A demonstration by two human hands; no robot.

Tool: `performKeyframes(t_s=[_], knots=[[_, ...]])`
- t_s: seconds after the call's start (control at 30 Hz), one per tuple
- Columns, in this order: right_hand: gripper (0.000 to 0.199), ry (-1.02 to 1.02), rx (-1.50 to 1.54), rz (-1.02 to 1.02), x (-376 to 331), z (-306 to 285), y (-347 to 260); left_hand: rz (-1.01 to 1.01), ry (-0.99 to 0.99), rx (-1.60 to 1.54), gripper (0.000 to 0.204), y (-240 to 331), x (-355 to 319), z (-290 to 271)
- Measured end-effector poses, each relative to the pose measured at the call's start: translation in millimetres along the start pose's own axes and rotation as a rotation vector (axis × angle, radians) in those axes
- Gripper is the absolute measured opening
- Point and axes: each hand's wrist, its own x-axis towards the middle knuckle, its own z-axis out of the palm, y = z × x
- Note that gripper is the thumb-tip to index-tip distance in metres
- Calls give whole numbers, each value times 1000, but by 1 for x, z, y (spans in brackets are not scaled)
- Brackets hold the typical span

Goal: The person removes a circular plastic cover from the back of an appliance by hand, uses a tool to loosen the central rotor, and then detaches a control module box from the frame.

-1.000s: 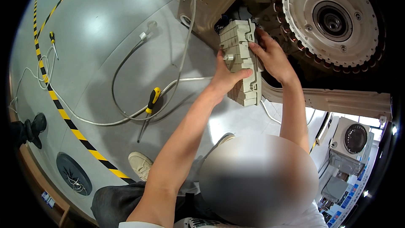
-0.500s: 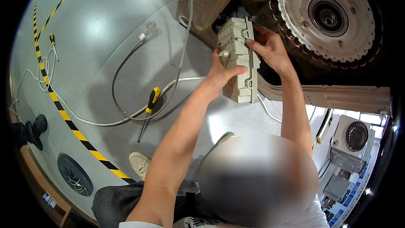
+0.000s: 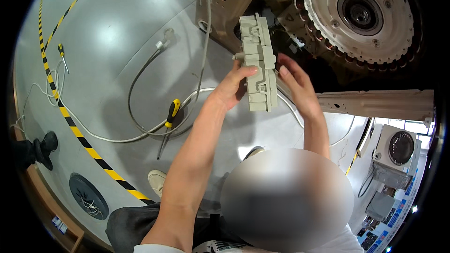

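Observation:
A long pale grey plastic housing (image 3: 260,58) with ribs and clips along its side, seemingly a control module, is held in front of an opened machine. My left hand (image 3: 229,88) grips its left side, the thumb lying across the face. Beside its right edge my right hand (image 3: 300,89) is off the housing, fingers slightly curled and thumb apart, with nothing visible in it. Behind the housing, the machine's dark interior shows loose wires with a white connector (image 3: 299,43). A white round hub (image 3: 323,9) ringed by copper coils fills the upper right.
The machine's beige metal frame (image 3: 370,102) runs below the hub. A yellow-black screwdriver (image 3: 173,112) lies on the floor among grey hoses and a white cable (image 3: 110,139). Another screwdriver (image 3: 62,56) lies near striped floor tape (image 3: 96,157). A person's shoe (image 3: 47,149) is at far left.
My right hand has come off the housing and moved down toward me. The housing has turned, showing more of its clipped side, and shifted slightly left in my left hand.

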Motion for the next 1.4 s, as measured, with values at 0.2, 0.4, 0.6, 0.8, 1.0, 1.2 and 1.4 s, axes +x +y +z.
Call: performKeyframes(t_s=[0.2, 0.4, 0.6, 0.8, 1.0, 1.2, 1.4], knots=[[74, 26, 91, -31, -45, 8, 23, 20, -78, -97, 66, -8, 10, 1], [82, 110, -257, -218, -55, 0, 23, -45, -95, -258, 64, -11, 11, 21], [76, 265, -434, -347, -53, -7, 16, 30, -98, -360, 75, -27, 18, 33], [73, 335, -456, -399, -49, -10, 9, 128, -103, -484, 74, -31, 14, 50], [59, 621, -438, -378, -60, 3, 19, 126, -17, -481, 66, -32, 12, 48], [32, 491, 165, -37, -80, 16, 47, 84, -51, -540, 62, -36, 14, 42], [21, 469, 774, 78, -79, 17, 32, 110, -74, -496, 64, -41, 16, 47]])
